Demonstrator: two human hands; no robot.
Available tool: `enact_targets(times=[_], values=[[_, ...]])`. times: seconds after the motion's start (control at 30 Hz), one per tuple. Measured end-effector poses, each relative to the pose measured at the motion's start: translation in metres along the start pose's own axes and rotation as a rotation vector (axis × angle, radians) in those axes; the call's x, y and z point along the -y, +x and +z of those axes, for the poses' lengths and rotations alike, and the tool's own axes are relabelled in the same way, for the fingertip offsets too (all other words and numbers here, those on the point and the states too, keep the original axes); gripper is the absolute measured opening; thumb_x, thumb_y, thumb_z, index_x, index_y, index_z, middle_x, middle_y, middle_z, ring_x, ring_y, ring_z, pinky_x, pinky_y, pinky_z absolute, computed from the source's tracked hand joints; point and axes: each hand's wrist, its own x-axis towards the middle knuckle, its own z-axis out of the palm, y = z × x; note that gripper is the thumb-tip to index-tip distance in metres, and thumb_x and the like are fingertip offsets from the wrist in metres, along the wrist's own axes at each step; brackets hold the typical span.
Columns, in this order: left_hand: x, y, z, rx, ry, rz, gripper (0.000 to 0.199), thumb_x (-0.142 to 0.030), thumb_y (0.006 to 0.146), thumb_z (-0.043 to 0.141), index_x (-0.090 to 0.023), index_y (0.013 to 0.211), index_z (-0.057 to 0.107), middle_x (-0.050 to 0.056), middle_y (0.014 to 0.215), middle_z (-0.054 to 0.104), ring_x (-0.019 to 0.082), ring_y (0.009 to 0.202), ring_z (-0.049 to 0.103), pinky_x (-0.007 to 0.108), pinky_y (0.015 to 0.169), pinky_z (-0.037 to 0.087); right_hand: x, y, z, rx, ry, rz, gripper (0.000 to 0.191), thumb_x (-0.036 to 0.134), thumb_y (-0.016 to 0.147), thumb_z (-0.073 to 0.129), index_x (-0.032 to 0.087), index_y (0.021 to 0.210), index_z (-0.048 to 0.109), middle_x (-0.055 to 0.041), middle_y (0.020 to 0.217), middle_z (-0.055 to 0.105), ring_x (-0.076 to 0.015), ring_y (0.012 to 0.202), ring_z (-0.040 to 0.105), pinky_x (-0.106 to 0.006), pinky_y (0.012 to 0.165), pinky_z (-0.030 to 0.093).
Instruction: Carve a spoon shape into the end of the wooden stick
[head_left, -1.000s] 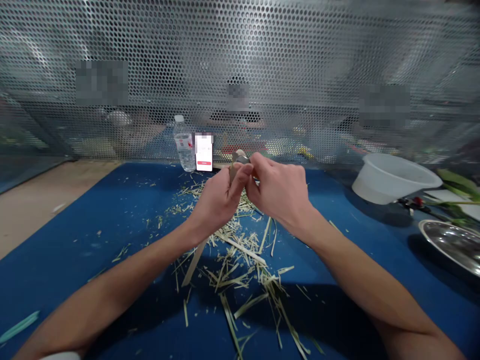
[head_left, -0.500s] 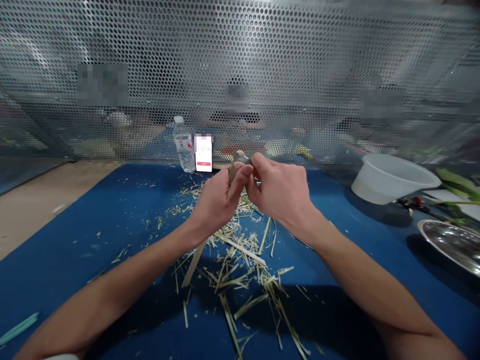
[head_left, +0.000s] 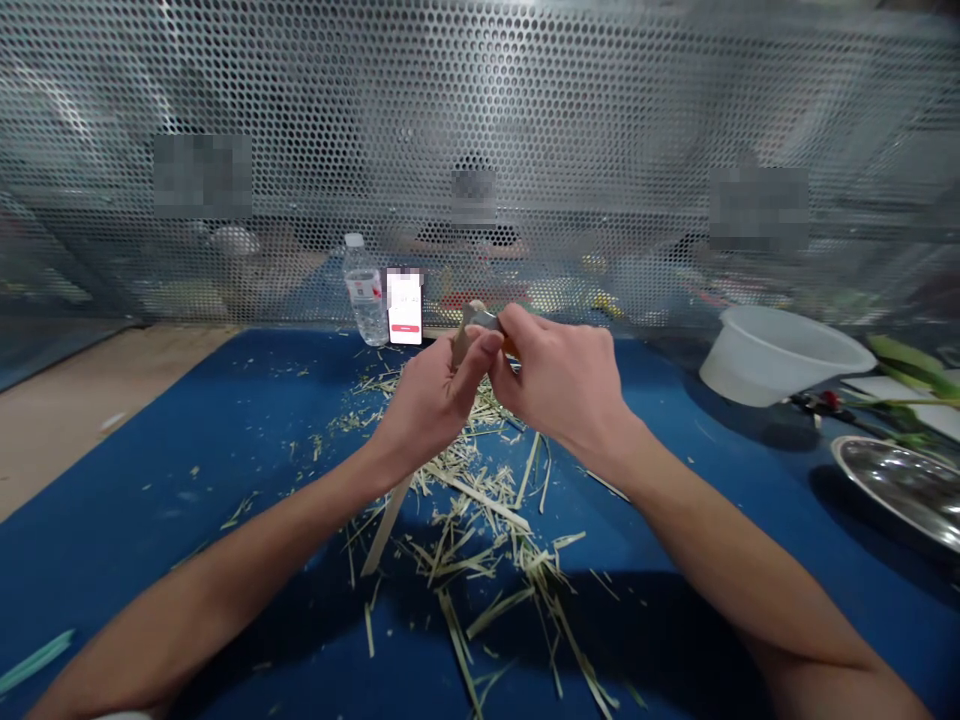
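**Pale piece pinched in left hand, small blade in right, hands nearly touching above the bench.**

Now gripping the pale piece [head_left: 459, 345] with thumb and fingers of the left hand [head_left: 429, 400]; mostly hidden there, so cannot tell full length or shape. Closed around the orange handle [head_left: 513, 347] with the right hand [head_left: 566, 380], with the grey blade [head_left: 487, 321] up against the piece near the left thumb.

Judging by looks: light, fairly stiff, woody or fibrous. Could split along the grain or shed slivers under a hard push. Probably not very slippery, unless damp. Best to take hold low on the body, behind the edge, with the thumb clear of the blade. Too narrow for a full palm grip; better pinched firmly.

Below and nearer than the hands: thin pale scraps [head_left: 487, 499], spread loose over the blue bench [head_left: 225, 420]. Likely brittle and near weightless.

Containers: to the right of the hands, a white tub [head_left: 739, 372], with upper inner wall showing and bottom hidden. Nearer and further right, a metal dish [head_left: 844, 462], cut off by the frame, with shiny inner surface showing. Beyond the left hand, a clear capped bottle [head_left: 366, 295], upright beside a lit phone [head_left: 406, 305]; cannot tell fill level.
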Motion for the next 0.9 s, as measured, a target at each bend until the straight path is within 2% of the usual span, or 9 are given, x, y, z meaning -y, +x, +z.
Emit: enact_targets(times=[0.1,0.17,0.27,0.33,0.47,0.53,0.63,0.73,0.9], values=[[-0.001,0.002,-0.001,0.056,-0.185,-0.084,0.048,-0.066,0.094,0.038,-0.023,0.074,0.039,-0.003,0.060,0.037,0.010,0.051,0.032,0.028,0.047,0.025,-0.003,0.004,-0.005,-0.026,0.047,0.064,0.036,0.047,0.099,0.036,0.020,0.086,0.057,-0.0039,0.073,0.068,-0.0123,0.052,0.048,-0.032,0.054,0.015],[-0.003,0.004,-0.002,0.141,-0.344,-0.159,0.047,-0.066,0.095,0.035,-0.023,0.075,0.036,-0.005,0.059,0.029,0.009,0.047,0.025,0.027,0.043,0.022,-0.008,0.008,-0.011,-0.079,0.114,0.107,0.040,0.050,0.100,0.033,0.021,0.084,0.055,-0.0031,0.069,0.064,-0.0126,0.052,0.046,-0.032,0.054,0.019],[-0.007,0.006,-0.006,0.250,-0.522,-0.241,0.035,-0.052,0.097,0.038,-0.024,0.078,0.033,-0.006,0.061,0.022,0.008,0.045,0.019,0.026,0.040,0.015,-0.016,0.012,-0.019,-0.145,0.269,0.125,0.041,0.049,0.101,0.032,0.022,0.076,0.051,0.0003,0.060,0.052,-0.0124,0.053,0.041,-0.031,0.055,0.023],[-0.010,0.006,-0.008,0.287,-0.597,-0.240,0.027,-0.045,0.097,0.040,-0.025,0.080,0.034,-0.006,0.062,0.022,0.008,0.044,0.020,0.024,0.038,0.014,-0.021,0.013,-0.023,-0.164,0.362,0.137,0.042,0.049,0.102,0.032,0.023,0.071,0.047,0.0018,0.058,0.045,-0.0124,0.054,0.039,-0.031,0.056,0.026],[-0.010,0.005,-0.008,0.301,-0.680,-0.195,0.024,-0.048,0.097,0.041,-0.026,0.089,0.042,-0.008,0.061,0.021,0.008,0.042,0.020,0.023,0.037,0.018,-0.024,0.014,-0.025,-0.150,0.502,0.132,0.044,0.054,0.099,0.038,0.024,0.066,0.037,0.0031,0.059,0.038,-0.0115,0.056,0.036,-0.030,0.055,0.026],[-0.009,0.004,-0.006,0.296,-0.706,-0.191,0.026,-0.052,0.097,0.040,-0.026,0.094,0.046,-0.008,0.061,0.020,0.007,0.041,0.018,0.023,0.037,0.016,-0.024,0.015,-0.024,-0.135,0.558,0.121,0.044,0.056,0.095,0.045,0.025,0.067,0.034,0.0038,0.060,0.036,-0.0112,0.057,0.035,-0.029,0.054,0.026],[-0.007,0.004,-0.003,0.298,-0.739,-0.206,0.031,-0.055,0.098,0.037,-0.026,0.096,0.047,-0.008,0.061,0.019,0.007,0.043,0.015,0.023,0.040,0.012,-0.023,0.015,-0.021,-0.098,0.661,0.106,0.034,0.051,0.091,0.053,0.024,0.073,0.042,0.0041,0.065,0.041,-0.0108,0.060,0.037,-0.027,0.055,0.029],[-0.006,0.004,-0.001,0.316,-0.763,-0.243,0.028,-0.051,0.097,0.033,-0.025,0.092,0.043,-0.007,0.064,0.017,0.009,0.046,0.015,0.023,0.042,0.013,-0.021,0.015,-0.017,-0.030,0.731,0.092,0.021,0.042,0.088,0.056,0.023,0.082,0.051,0.0041,0.070,0.047,-0.0103,0.062,0.039,-0.026,0.056,0.031],[-0.006,0.006,-0.001,0.309,-0.790,-0.262,0.020,-0.042,0.090,0.034,-0.024,0.089,0.042,-0.005,0.067,0.017,0.010,0.049,0.016,0.026,0.045,0.016,-0.020,0.017,-0.012,0.044,0.721,0.074,0.021,0.036,0.089,0.054,0.022,0.075,0.049,0.0046,0.067,0.047,-0.0102,0.062,0.037,-0.028,0.058,0.029]])
